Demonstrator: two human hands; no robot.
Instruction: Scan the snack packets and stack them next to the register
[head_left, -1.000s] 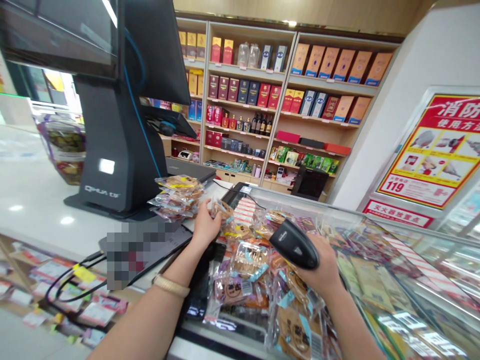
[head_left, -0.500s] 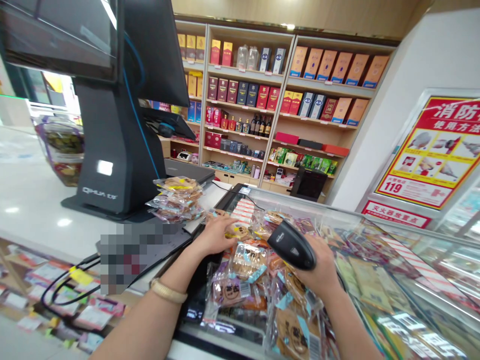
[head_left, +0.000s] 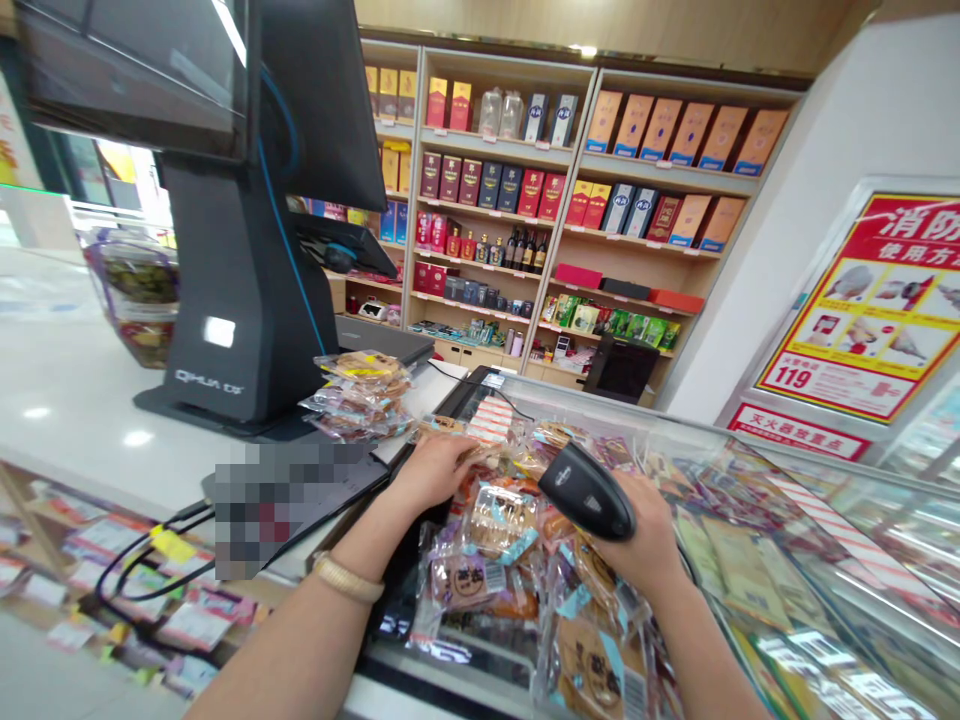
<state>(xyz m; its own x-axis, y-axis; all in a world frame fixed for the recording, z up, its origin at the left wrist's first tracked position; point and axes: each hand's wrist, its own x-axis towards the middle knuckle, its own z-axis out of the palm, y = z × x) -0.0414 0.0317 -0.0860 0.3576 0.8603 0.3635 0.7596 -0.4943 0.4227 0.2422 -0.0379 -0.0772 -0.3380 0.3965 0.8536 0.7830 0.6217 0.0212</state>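
My right hand [head_left: 646, 535] is wrapped round a black handheld barcode scanner [head_left: 589, 492], its head tilted to the left above a pile of clear-wrapped biscuits [head_left: 504, 520]. At the pile's far left edge, my left hand [head_left: 441, 468] has its fingers curled on a wrapped biscuit, which is mostly hidden under them. Another wrapped biscuit [head_left: 442, 425] lies just beyond the knuckles. Farther left, a stack of wrapped biscuits [head_left: 361, 395] stands beside the till's base. Several packets in the pile show blue tape and barcode labels.
A black till [head_left: 225, 300] with screens stands on the white counter [head_left: 67, 400] at left, a jar [head_left: 139, 300] behind it. Cables [head_left: 112, 570] hang at the counter's front. The glass display case [head_left: 750, 450] extends right. Shelves of boxes [head_left: 487, 180] line the back.
My left hand has left the packet beside the stack, moved right and closed on a biscuit at the pile's edge. The right hand keeps the scanner in nearly the same place.
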